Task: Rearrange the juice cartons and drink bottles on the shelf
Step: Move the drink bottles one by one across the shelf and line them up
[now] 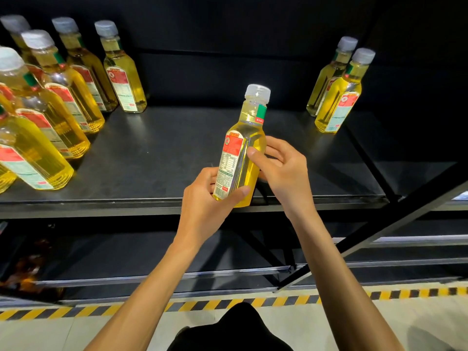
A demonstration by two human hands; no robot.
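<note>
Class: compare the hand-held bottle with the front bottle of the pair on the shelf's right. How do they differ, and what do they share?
The held bottle is gripped by the left hand and right hand; the right front bottle stands untouched. The held bottle is at the shelf's front edge; the other is farther back. Both have yellow liquid, pale caps, red labels.

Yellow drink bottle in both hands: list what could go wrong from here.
1. The yellow drink bottle is tilted, its base over the front edge of the shelf. If the left hand or right hand slips, it could drop to the floor.
2. Set down carelessly at the right, it might knock over the two bottles standing close together there.
3. The crowded bottles at the left leave little room, so squeezing it in could topple one.
</note>
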